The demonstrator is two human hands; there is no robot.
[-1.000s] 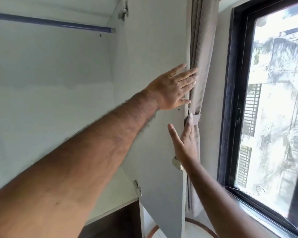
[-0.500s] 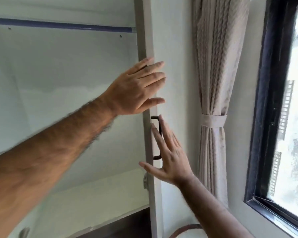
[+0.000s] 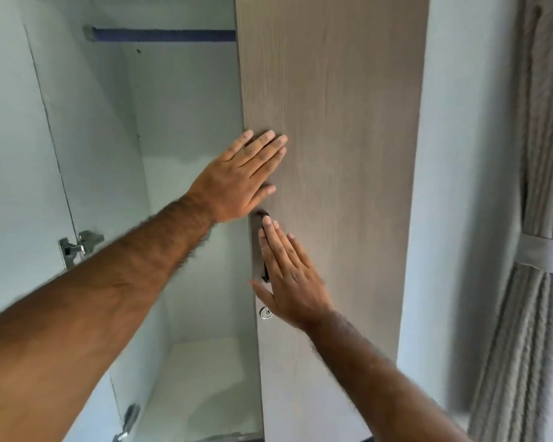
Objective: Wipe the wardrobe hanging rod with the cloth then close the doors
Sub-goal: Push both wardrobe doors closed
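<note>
The wardrobe interior [image 3: 186,186] fills the left half of the frame, pale and bare, with the blue hanging rod [image 3: 160,35] crossing its top at upper centre. The wood-grain door [image 3: 332,106] stands in the middle of the frame, its outer face toward the camera. The left hand [image 3: 240,183] lies flat on the door near its left edge, fingers [image 3: 268,145] straight and close together, holding nothing. Below it, the right hand [image 3: 292,282] presses flat beside the dark handle [image 3: 264,247], fingers extended, thumb spread, just above the keyhole [image 3: 265,312]. No cloth shows. A hinge [image 3: 77,247] sits at left; a tied curtain [image 3: 537,218] hangs at right.
</note>
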